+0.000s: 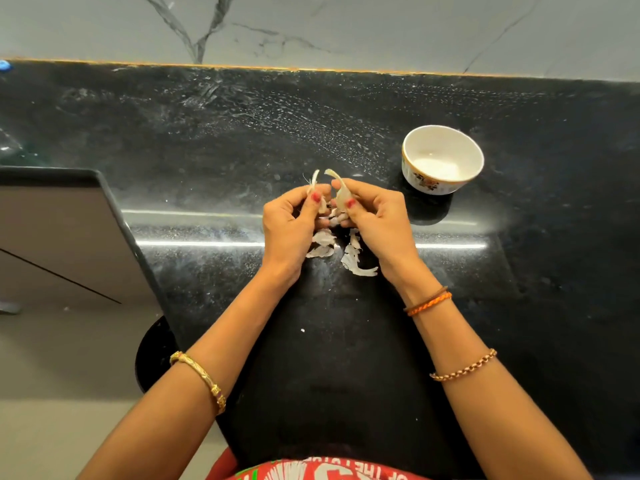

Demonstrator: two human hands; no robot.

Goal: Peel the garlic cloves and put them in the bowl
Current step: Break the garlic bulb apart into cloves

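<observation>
Garlic (334, 211) sits above the counter (207, 150), pinched between my left hand (289, 221) and right hand (372, 216). Skin is papery, tears easily; clove is firm, slippery: grip by its ends. Bowl (442, 159) stands near right.

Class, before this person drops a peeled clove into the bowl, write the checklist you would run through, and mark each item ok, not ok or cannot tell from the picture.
1. Garlic gripped by both hands: ok, the left hand and the right hand pinch it above the counter.
2. Clove fully peeled: not ok, papery skin still sticks up between the fingertips.
3. Bowl upright and open: ok, it stands on the counter beyond the right hand.
4. Bowl has room: ok, its inside looks white and bare.
5. Path to the bowl free: ok, nothing lies between the right hand and it.
6. Loose peels kept out of the bowl: ok, they lie under the hands.
</observation>
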